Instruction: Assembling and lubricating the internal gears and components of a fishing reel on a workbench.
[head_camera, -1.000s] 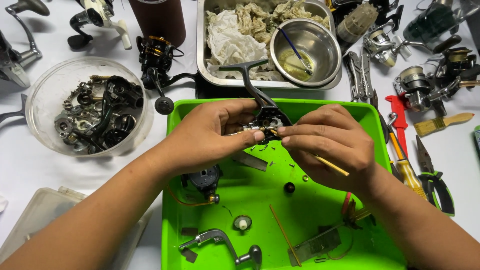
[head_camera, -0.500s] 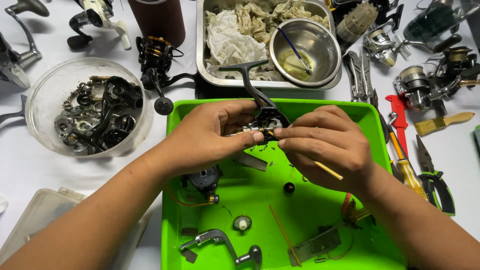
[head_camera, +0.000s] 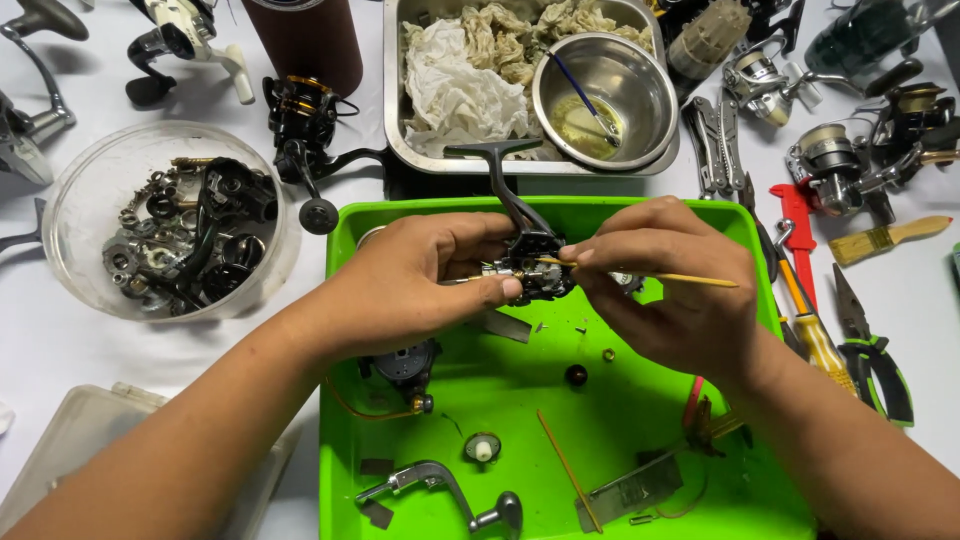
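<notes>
A small dark fishing reel body (head_camera: 530, 270), its black stem and foot rising up and away, sits held above the green tray; a thin yellow-handled brush (head_camera: 650, 275) lies nearly level, its tip touching the reel's side

Bright even light, soft shadows, sharp pic

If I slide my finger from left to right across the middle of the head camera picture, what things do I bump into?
Clear bowl of metal parts → left hand → dark reel body → right hand → yellow-handled screwdriver → green-handled pliers.
</notes>
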